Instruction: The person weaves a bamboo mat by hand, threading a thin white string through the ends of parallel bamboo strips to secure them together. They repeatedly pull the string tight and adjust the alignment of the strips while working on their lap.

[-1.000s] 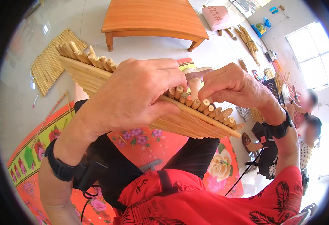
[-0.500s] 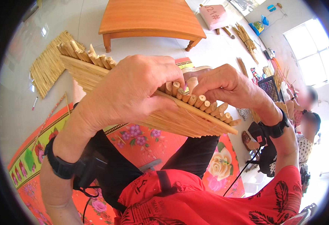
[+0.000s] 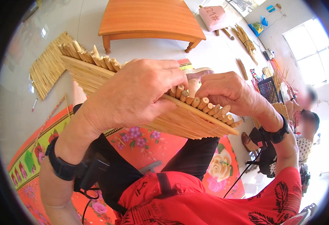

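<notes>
A panel of pale, straw-coloured stalks [image 3: 175, 122], laid side by side, is held up in front of me at a slant. Its upper edge is lined with a row of cut round stalk ends [image 3: 203, 103]. My left hand [image 3: 138, 93] is closed over this edge near the middle, thumb on the near face and fingers over the far side. Just right of it, my right hand [image 3: 232, 92] is closed with curled fingertips pressed together behind the stalk ends. Whatever those fingertips pinch is hidden. A thin thread seems to cross the near face.
A similar stalk mat [image 3: 48, 67] lies on the tiled floor at left. An orange wooden table [image 3: 153, 20] stands ahead. Stalk bundles [image 3: 243, 41] and a dark crate [image 3: 271, 90] are at right, near two people [image 3: 308, 137]. A floral mat [image 3: 142, 144] lies beneath me.
My right hand has shifted slightly right and down, its fingers curling in more. The panel has moved very little, and my left hand keeps its grip.
</notes>
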`<state>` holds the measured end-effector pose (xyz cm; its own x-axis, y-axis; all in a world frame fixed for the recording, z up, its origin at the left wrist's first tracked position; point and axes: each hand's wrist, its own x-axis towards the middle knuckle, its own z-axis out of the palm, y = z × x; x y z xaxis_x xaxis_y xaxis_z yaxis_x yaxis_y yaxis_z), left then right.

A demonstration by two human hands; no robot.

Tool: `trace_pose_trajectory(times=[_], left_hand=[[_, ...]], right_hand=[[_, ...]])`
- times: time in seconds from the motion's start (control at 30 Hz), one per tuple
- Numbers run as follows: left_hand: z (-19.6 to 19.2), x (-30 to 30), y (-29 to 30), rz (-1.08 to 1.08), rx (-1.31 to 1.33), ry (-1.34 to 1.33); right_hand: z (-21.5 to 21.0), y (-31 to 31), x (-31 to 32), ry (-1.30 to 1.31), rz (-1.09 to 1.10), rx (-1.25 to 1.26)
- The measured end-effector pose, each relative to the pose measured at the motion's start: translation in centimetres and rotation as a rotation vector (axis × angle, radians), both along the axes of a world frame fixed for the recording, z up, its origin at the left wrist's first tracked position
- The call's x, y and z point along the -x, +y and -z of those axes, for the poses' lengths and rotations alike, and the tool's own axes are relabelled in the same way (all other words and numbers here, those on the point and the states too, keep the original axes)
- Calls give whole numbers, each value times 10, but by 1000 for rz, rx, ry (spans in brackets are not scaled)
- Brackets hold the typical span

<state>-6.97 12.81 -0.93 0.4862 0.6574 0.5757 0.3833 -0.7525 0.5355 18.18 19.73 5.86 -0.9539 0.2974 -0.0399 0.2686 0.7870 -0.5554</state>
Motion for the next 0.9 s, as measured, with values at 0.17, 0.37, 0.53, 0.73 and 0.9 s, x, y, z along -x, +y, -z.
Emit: trace_pose_trajectory(times=[0.17,0.37,0.53,0.73,0.9], left_hand=[[-4,-4,-1,2,38,39],[-2,-6,0,4,1,23],[-4,-4,0,9,23,9],[-12,-2,-2,-24,105,82],[-3,-3,2,-5,11,2]], right_hand=[[3,-4,-2,-1,-16,-85],[4,-7,-4,-18,23,-60],[4,-7,-5,-9,39,-66],[6,-5,-7,26,30,-66],[4,-3,-7,33,6,-110]])
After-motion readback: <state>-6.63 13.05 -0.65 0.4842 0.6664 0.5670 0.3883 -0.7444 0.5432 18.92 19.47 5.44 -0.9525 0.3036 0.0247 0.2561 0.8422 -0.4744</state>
